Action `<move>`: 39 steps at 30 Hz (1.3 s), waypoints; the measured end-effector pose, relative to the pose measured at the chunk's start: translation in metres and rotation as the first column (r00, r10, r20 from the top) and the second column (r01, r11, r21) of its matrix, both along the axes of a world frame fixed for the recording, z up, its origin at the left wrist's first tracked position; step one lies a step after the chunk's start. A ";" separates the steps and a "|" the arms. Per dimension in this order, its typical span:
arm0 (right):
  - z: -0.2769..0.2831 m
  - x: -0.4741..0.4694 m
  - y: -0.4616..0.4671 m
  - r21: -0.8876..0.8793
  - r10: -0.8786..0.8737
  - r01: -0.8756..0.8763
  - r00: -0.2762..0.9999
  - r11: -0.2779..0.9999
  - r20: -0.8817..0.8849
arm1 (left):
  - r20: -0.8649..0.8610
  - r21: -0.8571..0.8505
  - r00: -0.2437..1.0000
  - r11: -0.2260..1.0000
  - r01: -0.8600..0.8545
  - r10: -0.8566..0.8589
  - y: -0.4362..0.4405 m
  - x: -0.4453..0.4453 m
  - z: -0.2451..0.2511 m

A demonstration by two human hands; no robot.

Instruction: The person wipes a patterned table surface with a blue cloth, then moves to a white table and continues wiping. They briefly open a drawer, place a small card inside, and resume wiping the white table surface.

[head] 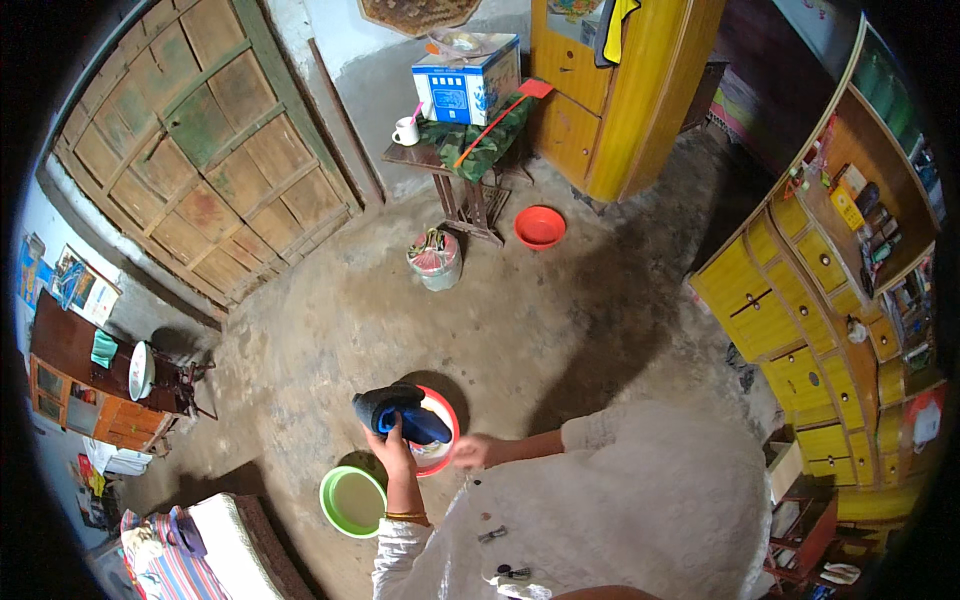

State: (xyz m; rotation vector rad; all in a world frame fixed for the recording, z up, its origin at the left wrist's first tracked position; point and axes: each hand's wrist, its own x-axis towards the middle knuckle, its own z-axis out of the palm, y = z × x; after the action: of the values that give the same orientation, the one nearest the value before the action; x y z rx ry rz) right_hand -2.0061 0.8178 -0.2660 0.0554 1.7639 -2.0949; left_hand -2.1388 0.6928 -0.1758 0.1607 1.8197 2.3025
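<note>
My left hand (390, 450) grips a dark grey cloth item (386, 401) with blue inside, perhaps a padded shoe. It is held above a white enamel-like basin with a red rim (453, 420), hiding much of that basin. My right hand (474, 452) is at the basin's right edge. Its fingers are curled and blurred, so I cannot tell whether it holds anything small. Left of my left wrist, a light green basin (324, 495) stands on the floor, apparently with murky liquid in it.
On the concrete floor (352, 315) ahead stand a tied plastic bag or bucket (437, 262) and a red basin (540, 227). Beyond is a small wooden table (405, 156) bearing a carton (465, 86). Yellow cabinets (787, 300) line the right. A bed (225, 540) is lower left.
</note>
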 end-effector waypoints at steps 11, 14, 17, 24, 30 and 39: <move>0.083 0.010 0.173 0.305 -0.282 0.621 0.667 0.722 -0.689 | 0.108 -0.218 0.919 0.893 0.394 -0.379 0.176 0.073 0.028; 0.100 0.038 0.243 0.279 -0.426 0.669 0.686 0.689 -0.590 | 0.055 -0.185 0.846 0.827 0.531 -0.531 0.238 0.076 0.018; 0.115 0.086 0.321 0.156 -0.575 0.652 0.738 0.742 -0.354 | -0.066 -0.257 0.763 0.750 0.610 -0.643 0.311 0.087 0.022; 0.135 0.156 0.452 0.614 -0.469 0.576 0.812 0.540 -0.348 | 0.358 0.309 0.274 0.390 0.867 -0.893 0.486 0.139 0.012; 0.083 0.197 0.565 0.760 -0.378 0.480 0.866 0.439 -0.328 | 0.389 0.199 0.340 0.439 0.876 -0.856 0.606 0.123 -0.042; 0.042 0.235 0.802 0.490 -0.709 0.616 0.705 0.616 0.005 | 0.549 0.009 0.608 0.731 0.682 -0.574 0.807 0.039 -0.080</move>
State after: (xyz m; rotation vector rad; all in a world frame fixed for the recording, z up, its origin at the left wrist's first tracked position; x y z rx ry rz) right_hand -1.7709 1.6199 -0.2239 1.2030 2.2951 -1.9184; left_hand -2.0996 1.4998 -0.2557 0.1106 1.3845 1.4555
